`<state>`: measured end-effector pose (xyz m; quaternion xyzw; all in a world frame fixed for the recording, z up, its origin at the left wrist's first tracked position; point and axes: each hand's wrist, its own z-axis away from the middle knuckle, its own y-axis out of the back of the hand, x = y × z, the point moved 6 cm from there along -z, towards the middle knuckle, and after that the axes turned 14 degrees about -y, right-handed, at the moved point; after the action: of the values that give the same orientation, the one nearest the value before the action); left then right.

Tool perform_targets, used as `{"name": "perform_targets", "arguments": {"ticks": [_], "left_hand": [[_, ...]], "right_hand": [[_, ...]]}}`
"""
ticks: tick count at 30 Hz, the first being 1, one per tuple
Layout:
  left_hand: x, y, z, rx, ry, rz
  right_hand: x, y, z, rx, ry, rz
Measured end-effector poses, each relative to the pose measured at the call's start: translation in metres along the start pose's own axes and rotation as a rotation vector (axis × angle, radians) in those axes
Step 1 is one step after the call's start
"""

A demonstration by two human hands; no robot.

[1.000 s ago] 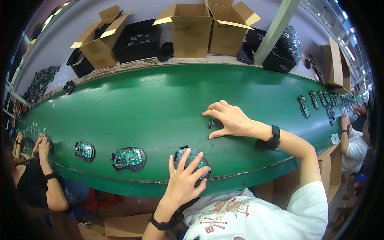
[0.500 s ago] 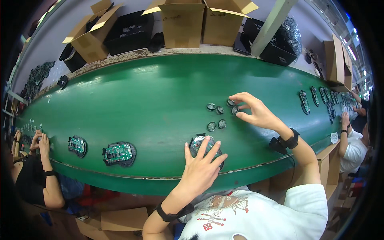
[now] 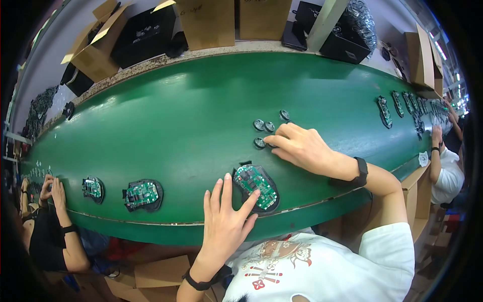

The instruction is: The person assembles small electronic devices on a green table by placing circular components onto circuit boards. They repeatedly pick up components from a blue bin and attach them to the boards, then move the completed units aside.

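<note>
My left hand (image 3: 224,216) is open, fingers spread. Its thumb rests on a green circuit board (image 3: 255,180) set in a dark, rounded base at the belt's near edge. My right hand (image 3: 307,150) reaches in from the right, its fingers curled in a pinch at a small round black part that they mostly cover. Against the fingertips lies another round black part (image 3: 259,143). Several more sit just beyond, among them a round part (image 3: 259,125) and a separate one (image 3: 284,115); one is partly hidden behind the knuckles.
To the left lie a board in its base (image 3: 143,195) and a smaller-looking one (image 3: 92,189). A row of long boards (image 3: 385,111) stretches along the right. Cardboard boxes (image 3: 207,25) and a black bin (image 3: 143,38) line the far ledge. Co-workers' hands (image 3: 53,191) show at both sides.
My right hand has moved left and nearer, from the far round parts to the near pair. My left hand has slid left, uncovering the board. The view has shifted slightly.
</note>
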<state>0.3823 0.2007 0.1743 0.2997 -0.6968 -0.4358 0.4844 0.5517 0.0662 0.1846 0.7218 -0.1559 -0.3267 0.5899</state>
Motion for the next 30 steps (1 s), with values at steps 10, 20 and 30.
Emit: {"name": "perform_targets", "arguments": {"ticks": [10,20,30], "left_hand": [[0.006,-0.011,-0.024,-0.006,-0.092,0.006],[0.004,-0.006,-0.038,-0.051,-0.140,-0.034],[0.000,-0.004,-0.045,-0.035,-0.170,-0.022]], "right_hand": [[0.014,0.017,-0.003,-0.221,-0.278,-0.296],[-0.020,0.004,0.023,-0.097,-0.118,-0.371],[-0.028,0.008,0.013,-0.002,0.031,-0.099]]}}
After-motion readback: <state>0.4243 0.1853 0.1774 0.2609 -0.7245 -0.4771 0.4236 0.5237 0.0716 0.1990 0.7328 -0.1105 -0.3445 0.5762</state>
